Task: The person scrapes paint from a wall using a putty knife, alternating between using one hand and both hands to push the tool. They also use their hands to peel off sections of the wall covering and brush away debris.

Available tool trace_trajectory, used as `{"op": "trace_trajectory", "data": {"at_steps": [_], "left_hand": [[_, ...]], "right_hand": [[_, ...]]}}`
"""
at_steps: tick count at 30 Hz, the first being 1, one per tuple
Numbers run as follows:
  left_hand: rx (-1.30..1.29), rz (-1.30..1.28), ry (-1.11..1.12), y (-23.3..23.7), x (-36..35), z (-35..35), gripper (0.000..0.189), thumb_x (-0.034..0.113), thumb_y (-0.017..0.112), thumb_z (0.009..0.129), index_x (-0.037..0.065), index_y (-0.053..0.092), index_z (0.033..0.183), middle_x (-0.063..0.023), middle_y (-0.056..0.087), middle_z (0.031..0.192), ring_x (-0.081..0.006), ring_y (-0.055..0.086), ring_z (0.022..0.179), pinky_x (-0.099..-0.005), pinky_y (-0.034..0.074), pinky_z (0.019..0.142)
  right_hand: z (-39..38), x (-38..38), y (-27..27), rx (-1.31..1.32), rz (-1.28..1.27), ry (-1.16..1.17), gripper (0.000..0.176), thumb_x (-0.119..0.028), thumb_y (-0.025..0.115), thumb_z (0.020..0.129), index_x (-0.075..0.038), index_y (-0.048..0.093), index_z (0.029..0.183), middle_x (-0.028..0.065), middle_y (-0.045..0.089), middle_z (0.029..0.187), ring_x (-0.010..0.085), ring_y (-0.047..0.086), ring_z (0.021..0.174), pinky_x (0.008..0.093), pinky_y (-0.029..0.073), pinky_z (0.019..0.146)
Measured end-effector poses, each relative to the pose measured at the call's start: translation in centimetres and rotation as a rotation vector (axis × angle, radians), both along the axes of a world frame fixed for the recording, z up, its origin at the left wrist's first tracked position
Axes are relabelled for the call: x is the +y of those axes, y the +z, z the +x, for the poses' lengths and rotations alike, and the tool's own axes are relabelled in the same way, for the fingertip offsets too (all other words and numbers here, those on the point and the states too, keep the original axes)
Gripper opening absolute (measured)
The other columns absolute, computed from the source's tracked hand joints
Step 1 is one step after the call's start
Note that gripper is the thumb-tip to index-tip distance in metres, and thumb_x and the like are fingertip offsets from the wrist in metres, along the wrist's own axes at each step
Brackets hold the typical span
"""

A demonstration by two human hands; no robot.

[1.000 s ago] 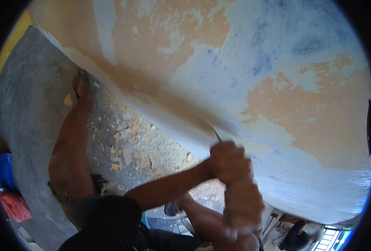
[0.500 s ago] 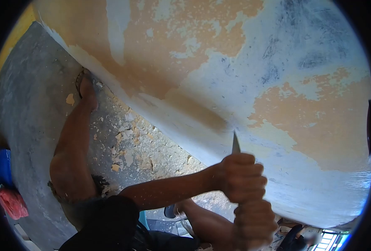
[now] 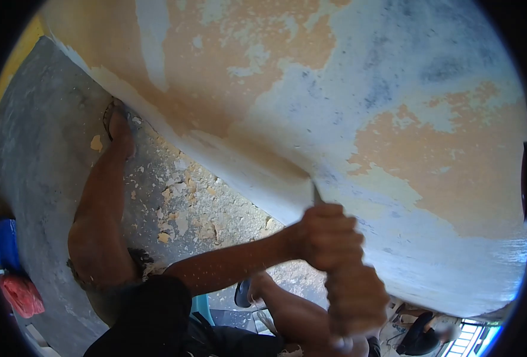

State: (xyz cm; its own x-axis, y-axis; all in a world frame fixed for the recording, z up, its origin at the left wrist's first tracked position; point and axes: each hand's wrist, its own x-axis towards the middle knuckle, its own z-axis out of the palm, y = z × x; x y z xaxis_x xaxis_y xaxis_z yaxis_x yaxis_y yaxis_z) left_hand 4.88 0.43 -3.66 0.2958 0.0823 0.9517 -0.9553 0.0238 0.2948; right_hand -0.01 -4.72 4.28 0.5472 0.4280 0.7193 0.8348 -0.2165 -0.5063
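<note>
Metal scraper (image 3: 317, 195) points up at wall (image 3: 394, 89), long axis near upright.

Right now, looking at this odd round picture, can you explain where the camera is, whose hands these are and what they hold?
The camera sits on a person's head and looks down at their own hands; the round, bent edges come from the wide lens. The left hand and the right hand are stacked fists around one bladed tool. Only its metal tip shows, up against a wall of patchy orange and pale paint. At the left of the picture lies a grey floor strewn with paint flakes, with the person's bare leg stretched across it.
</note>
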Motion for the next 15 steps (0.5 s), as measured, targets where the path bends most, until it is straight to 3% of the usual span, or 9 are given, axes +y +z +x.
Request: {"op": "trace_trajectory", "data": {"at_steps": [4, 5, 14, 15], "left_hand": [[-0.116, 0.013, -0.069, 0.5, 0.0, 0.7, 0.023, 0.017, 0.062, 0.06, 0.016, 0.039, 0.056, 0.003, 0.035, 0.06, -0.012, 0.044, 0.056, -0.0277, 0.03, 0.05], [-0.115, -0.016, -0.071, 0.3, -0.1, 0.3, 0.023, 0.018, 0.062, 0.06, 0.015, 0.039, 0.056, 0.0029, 0.036, 0.061, -0.0122, 0.044, 0.057, -0.028, 0.03, 0.05], [-0.076, 0.081, -0.011, 0.2, -0.5, 0.6, 0.026, 0.019, 0.064, 0.064, 0.018, 0.039, 0.057, 0.0035, 0.038, 0.061, -0.0115, 0.044, 0.056, -0.0276, 0.028, 0.048], [-0.051, 0.063, -0.019, 0.3, -0.4, 0.0, 0.026, 0.019, 0.064, 0.065, 0.018, 0.04, 0.057, 0.0038, 0.038, 0.061, -0.0116, 0.044, 0.055, -0.0278, 0.028, 0.048]], "right_hand": [[1.4, 0.7, 0.4, -0.007, 0.172, 0.006, 0.042, -0.028, 0.056, 0.083, -0.012, 0.035, 0.051, 0.0071, 0.039, 0.061, 0.0152, 0.04, 0.067, 0.0426, 0.039, 0.067], [1.1, 0.5, 0.8, -0.025, 0.171, -0.004, 0.042, -0.028, 0.056, 0.083, -0.012, 0.035, 0.051, 0.0071, 0.039, 0.061, 0.0152, 0.04, 0.067, 0.0426, 0.039, 0.067], [-3.8, -0.5, 2.2, 0.06, -0.189, -0.188, 0.049, -0.022, 0.055, 0.094, -0.01, 0.038, 0.051, -0.0007, 0.04, 0.046, 0.0152, 0.039, 0.036, 0.0298, 0.037, 0.038], [-4.3, -1.3, 2.3, 0.143, -0.13, -0.15, 0.033, -0.009, 0.07, 0.078, -0.008, 0.048, 0.053, 0.002, 0.049, 0.049, 0.013, 0.044, 0.039, 0.0278, 0.037, 0.04]]}}
